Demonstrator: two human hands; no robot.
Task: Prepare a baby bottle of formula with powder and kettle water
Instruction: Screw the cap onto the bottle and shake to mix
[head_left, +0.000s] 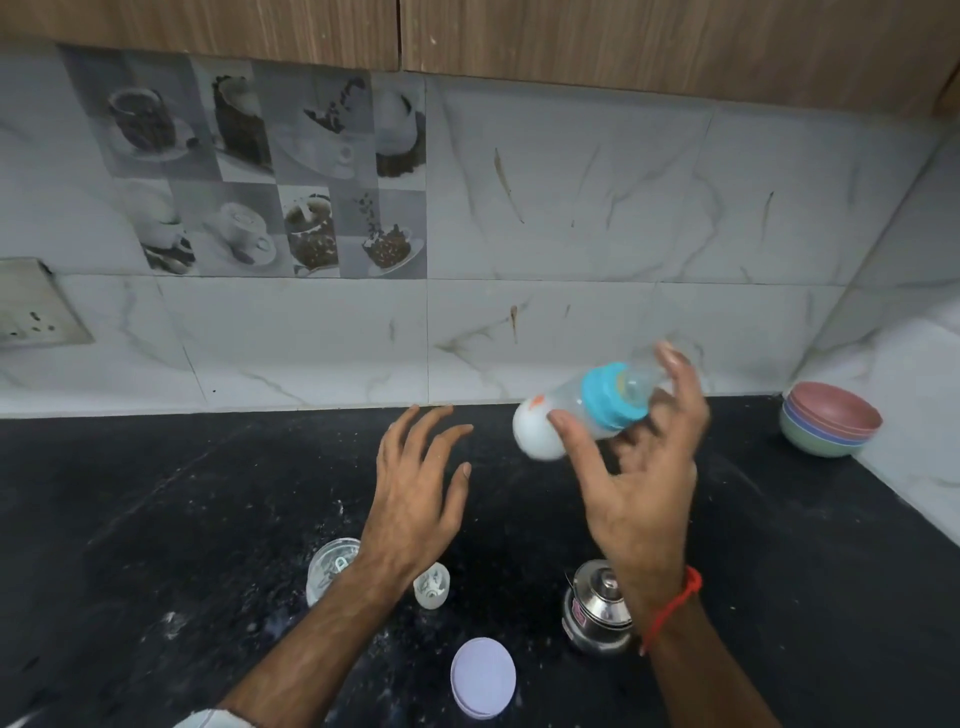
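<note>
Seen from the head: one baby bottle (574, 415) with white milk inside and a blue ring, tipped on its side up over the black counter (156, 493), pinched by the right hand (641, 467), left hand (418, 488) spread wide holding nothing, one steel kettle (597, 613), one round lid (483, 677), four stacked bowls (831, 423).

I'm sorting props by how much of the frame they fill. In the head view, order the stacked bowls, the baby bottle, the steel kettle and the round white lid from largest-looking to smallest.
1. Baby bottle, held tilted in the right hand.
2. Stacked bowls.
3. Steel kettle and round white lid: they look alike, both sit nearest the camera, and the wrist hides part of the kettle, so I leave them unranked.
</note>
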